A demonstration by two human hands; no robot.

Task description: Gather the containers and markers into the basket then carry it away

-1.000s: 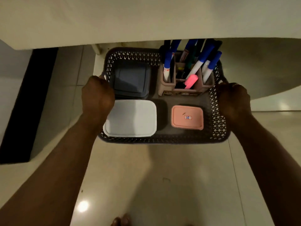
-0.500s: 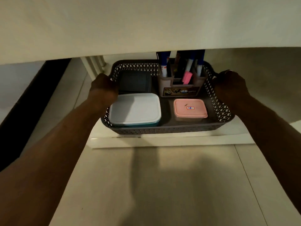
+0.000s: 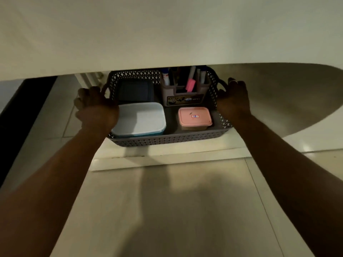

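a home: tiled floor (image 3: 167, 210), household storage basket (image 3: 167, 140).

Left arm: bare, stretched forward and up from lower left, elbow out of frame.
Left hand (image 3: 96, 108): back toward camera, knuckles up, curled in a fist over the left handle of the basket (image 3: 167, 140).
Left fingers (image 3: 81, 95): bent, wrapped round the handle.
Right arm: bare, extended forward from lower right, nearly straight.
Right hand (image 3: 234, 98): back toward camera, closed over the right handle.
Right fingers (image 3: 233, 83): hooked over the handle top, tips hidden.
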